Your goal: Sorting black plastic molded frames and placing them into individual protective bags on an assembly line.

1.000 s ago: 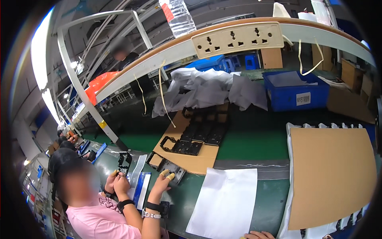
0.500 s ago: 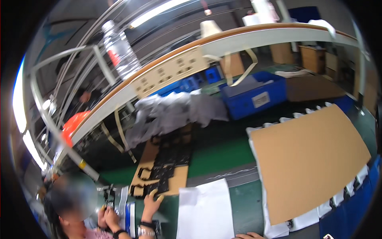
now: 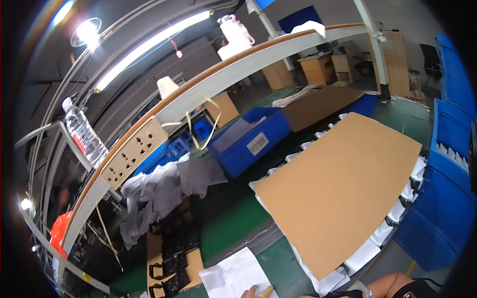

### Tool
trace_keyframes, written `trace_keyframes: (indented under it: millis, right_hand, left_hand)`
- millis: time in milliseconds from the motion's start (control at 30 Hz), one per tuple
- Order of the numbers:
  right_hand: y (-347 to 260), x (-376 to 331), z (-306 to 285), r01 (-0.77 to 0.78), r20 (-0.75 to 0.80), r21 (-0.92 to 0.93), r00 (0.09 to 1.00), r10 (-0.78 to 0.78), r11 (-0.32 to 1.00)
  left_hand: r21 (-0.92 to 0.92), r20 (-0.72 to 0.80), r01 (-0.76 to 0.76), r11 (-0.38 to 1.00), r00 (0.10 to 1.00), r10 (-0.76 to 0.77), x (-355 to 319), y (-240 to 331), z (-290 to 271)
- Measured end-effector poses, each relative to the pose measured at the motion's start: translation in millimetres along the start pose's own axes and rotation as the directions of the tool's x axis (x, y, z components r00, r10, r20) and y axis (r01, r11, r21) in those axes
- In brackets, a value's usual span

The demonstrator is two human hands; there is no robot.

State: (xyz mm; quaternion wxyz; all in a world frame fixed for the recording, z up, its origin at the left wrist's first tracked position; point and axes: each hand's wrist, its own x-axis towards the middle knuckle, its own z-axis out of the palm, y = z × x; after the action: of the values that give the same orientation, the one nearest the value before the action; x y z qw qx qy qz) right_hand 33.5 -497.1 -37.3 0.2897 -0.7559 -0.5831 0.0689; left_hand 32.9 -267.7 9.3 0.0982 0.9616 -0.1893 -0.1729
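At the lower edge, the fingers of my left hand (image 3: 256, 292) are on the near part of a white sheet (image 3: 233, 274); one finger wears a yellow finger cot. The sheet is bent near its left corner, and the fingers seem closed on it. My right forearm (image 3: 390, 284) comes in at the lower right with a band at the wrist; the fingers of that hand are cut off by the lower edge. Between the sheet and the arm lies a large brown cardboard sheet (image 3: 343, 193) over white-wrapped parts (image 3: 365, 256) that stick out along its sides.
Black plastic frames (image 3: 174, 268) lie on cardboard at the lower left. Behind them are grey wrapping sheets (image 3: 164, 188) and a blue bin (image 3: 253, 141). A shelf rail with a socket strip (image 3: 134, 151) and a bottle (image 3: 84, 134) crosses above. Blue crates (image 3: 437, 213) stand at right.
My view has swung right, so the bench things sit further left and the co-worker has left the picture. More of my right forearm shows. The white sheet has become bent.
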Motion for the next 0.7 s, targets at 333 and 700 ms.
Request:
trace_keyframes:
  millis: [333, 700]
  right_hand:
    - [9, -78, -109, -0.232, -0.038, 0.436, 0.96, 0.276, 0.869]
    - [56, -166, -122, -0.449, -0.296, 0.86, -0.048, 0.954, 0.244]
  left_hand:
    - [0.101, -0.142, 0.04, 0.994, 0.99, -0.025, 16, 1, 20]
    - [0.11, -0.083, 0.081, 0.991, 0.994, -0.073, 24, -2, 21]
